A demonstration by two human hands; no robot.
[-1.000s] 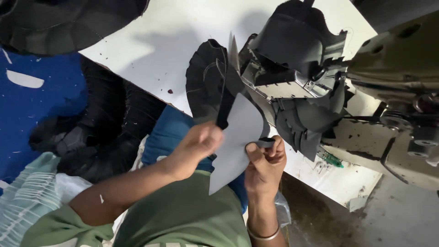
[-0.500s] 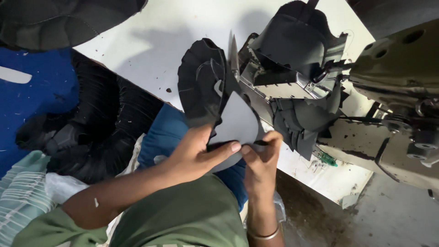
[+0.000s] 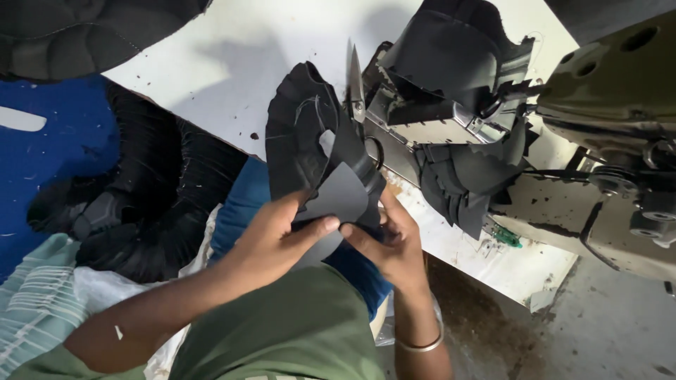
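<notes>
Nearest to us, our left hand (image 3: 271, 236) and right hand (image 3: 391, 246) meet over our lap, above the green shirt (image 3: 282, 331) and a strip of blue trousers (image 3: 243, 204). Both are closed in a pinch: the left thumb and fingers clamp the lower edge of a grey cut piece (image 3: 338, 197), and the right hand grips the same piece from the other side, its fingertips just beside the left thumb. A metal bangle (image 3: 419, 345) sits on the right wrist.

Beyond the hands, the grey piece lies against a stack of black cut pieces (image 3: 299, 134) that fans upward and rests on the white table (image 3: 232, 63). A pair of scissors (image 3: 355, 88) stands just beside that stack, blades pointing away from us. Farther right, more black pieces (image 3: 458, 63) are heaped on the metal bed of a sewing machine (image 3: 612, 134). To our left a dark pile of finished pieces (image 3: 141, 204) sits by a blue surface (image 3: 49, 134).

We judge the main risk to be slippage: the grip holds only one edge, so the grey piece could slide out of line with the black one beneath it. Pulling it free could also drag the fanned stack off the table edge, and the scissors stand close enough to be knocked.
</notes>
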